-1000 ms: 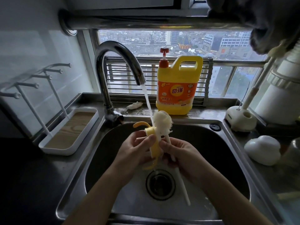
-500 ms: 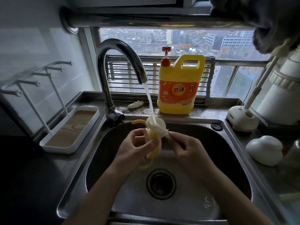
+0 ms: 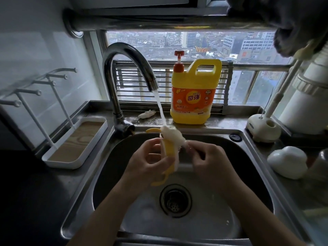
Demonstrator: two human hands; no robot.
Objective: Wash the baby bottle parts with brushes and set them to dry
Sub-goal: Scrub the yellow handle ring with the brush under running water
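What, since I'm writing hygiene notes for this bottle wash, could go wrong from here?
The tap stream lands on the brush, so spray may fly over the sink rim. The wet yellow part, held by the left hand while the right hand works the brush, could slip and drop towards the drain.

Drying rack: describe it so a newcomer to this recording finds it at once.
From the steel sink, go left past the faucet to the counter by the white wall. There lies the drying rack, a white tray with a wood-grain floor. Only it has thin white pegged rods rising from it.
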